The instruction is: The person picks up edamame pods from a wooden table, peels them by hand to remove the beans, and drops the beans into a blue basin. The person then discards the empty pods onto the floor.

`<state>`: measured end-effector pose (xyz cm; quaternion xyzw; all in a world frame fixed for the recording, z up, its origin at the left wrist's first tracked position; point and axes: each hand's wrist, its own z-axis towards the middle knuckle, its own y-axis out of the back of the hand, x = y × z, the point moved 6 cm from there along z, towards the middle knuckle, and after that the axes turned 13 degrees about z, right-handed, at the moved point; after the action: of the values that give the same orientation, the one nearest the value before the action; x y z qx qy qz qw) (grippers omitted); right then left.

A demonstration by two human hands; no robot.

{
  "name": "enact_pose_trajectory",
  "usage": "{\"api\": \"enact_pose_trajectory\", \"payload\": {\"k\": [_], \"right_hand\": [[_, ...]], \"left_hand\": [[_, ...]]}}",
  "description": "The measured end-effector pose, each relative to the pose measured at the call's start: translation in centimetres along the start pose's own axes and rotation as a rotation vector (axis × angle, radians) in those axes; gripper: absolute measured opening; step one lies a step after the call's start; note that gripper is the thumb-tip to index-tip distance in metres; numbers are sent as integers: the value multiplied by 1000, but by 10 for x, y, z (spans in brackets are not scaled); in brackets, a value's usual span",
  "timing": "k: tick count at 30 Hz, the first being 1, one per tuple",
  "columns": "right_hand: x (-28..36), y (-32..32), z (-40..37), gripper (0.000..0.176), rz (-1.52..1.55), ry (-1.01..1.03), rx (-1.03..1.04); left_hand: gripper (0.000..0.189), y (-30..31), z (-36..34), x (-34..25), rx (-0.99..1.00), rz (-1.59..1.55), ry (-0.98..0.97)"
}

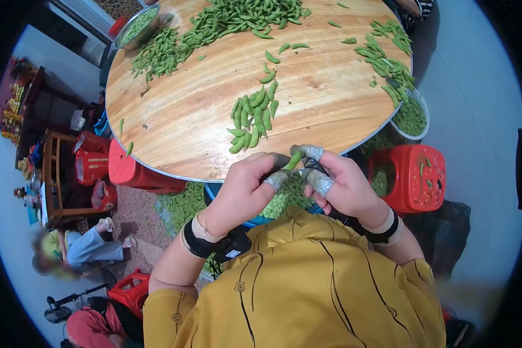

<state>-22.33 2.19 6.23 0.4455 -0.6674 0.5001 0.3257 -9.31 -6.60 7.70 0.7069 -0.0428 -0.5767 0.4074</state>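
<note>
Pinches a green pod between the wrapped fingers of the left hand and right hand, beside the round tabletop's near edge, above pale green beans.

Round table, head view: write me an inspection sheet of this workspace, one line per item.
Surface: round wooden table, light wood grain, partly covered.
Job's things: large pod heap at the far side; small pod pile nearer; metal bowl at the far left edge, holding green contents; shelled beans below the near edge.
Clutter: stray pods near the left rim; scraps on the right-hand red stool.
Grippers: left hand and right hand, fingertips wrapped, hold a green pod between them.
Cables: nothing seen.
Surroundings: seated person at left; white bucket beside the table's right edge.
</note>
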Motion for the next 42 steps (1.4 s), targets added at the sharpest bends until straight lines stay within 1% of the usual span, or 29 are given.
{"api": "enact_pose_trajectory", "payload": {"k": [1, 5, 7, 8, 10, 12, 14, 15, 16, 18, 19, 20, 22, 23, 24, 26, 27, 28, 30, 31, 32, 33, 34, 36, 37, 38, 39, 40, 42], "right_hand": [[-1, 1, -1, 36, 24, -27, -3], [-2, 0, -2, 32, 82, -71, -7], [-3, -9, -6, 29, 373, -189, 110], [-4, -10, -8, 29, 380, -191, 112], [-7, -22, -12, 29, 596, -260, 234], [-12, -21, -6, 28, 553, -244, 209], [-20, -10, 1, 27, 264, -212, 12], [-23, -10, 2, 26, 244, -182, 26], [-25, -12, 2, 26, 255, -183, 25], [-27, -16, 3, 27, 246, -174, 3], [-27, -18, 3, 27, 263, -167, -1], [-26, -18, 3, 27, 223, -179, -22], [-30, -16, 2, 27, 194, -188, -50], [-32, -16, 1, 27, 212, -176, -18], [-35, -16, -1, 26, 227, -168, 15], [-44, -14, -1, 26, 229, -171, 19], [-47, -14, -2, 25, 228, -171, 26], [-44, -13, -3, 25, 227, -174, 27], [-39, -11, -6, 22, 113, -260, 41], [-47, -10, -4, 22, 111, -259, 43], [-41, -3, 3, 19, -90, 109, -33], [-23, -4, 0, 17, -291, 480, -109], [-20, -3, 1, 17, -294, 481, -108], [-6, -13, 0, 20, -720, 542, -64], [-7, -13, 0, 20, -721, 543, -64], [-10, -15, 1, 21, -809, 541, -50], [-12, -17, 2, 23, -899, 542, -35], [-13, -20, 1, 23, -903, 551, -32], [-20, -24, -1, 22, -1013, 474, -41]], "left_hand": [[28, 5, 0, -11, -47, 210, -106], [23, 4, -6, -27, -75, 375, -188], [20, -10, -12, -4, 129, -532, 212], [20, -13, -16, 3, 131, -530, 219], [21, -34, -25, 10, 395, -1350, 206], [22, -35, -26, 11, 369, -1277, 211], [19, -19, -21, 13, -3, -493, 224], [20, -12, -19, 3, -124, -102, 15], [20, -13, -20, 1, -115, -99, 19], [29, -8, -23, -21, -251, 677, -134], [37, -11, -24, -21, -304, 754, -155], [37, -13, -24, -21, -288, 762, -164], [27, -14, -26, -21, -309, 699, -166], [18, -16, -26, -15, -277, 600, -145], [18, -15, -28, -17, -271, 597, -145], [14, -26, -36, 15, 42, -288, 423], [21, -32, -36, 21, 120, -571, 421], [21, -32, -39, 24, 118, -572, 422], [22, -36, -44, 23, 166, -841, 501], [21, -37, -44, 24, 157, -755, 430], [21, -39, -46, 26, 153, -755, 428], [22, -40, -45, 26, 160, -626, 390], [24, -40, -44, 23, 167, -497, 351], [22, -37, -43, 15, 152, -415, 334], [23, -35, -42, 10, 194, -254, 268], [24, -35, -43, 6, 233, -92, 201], [14, -36, -43, 8, 212, 18, 96], [14, -36, -46, 12, 203, 23, 93], [11, -36, -53, 16, 234, 25, 137]]}}
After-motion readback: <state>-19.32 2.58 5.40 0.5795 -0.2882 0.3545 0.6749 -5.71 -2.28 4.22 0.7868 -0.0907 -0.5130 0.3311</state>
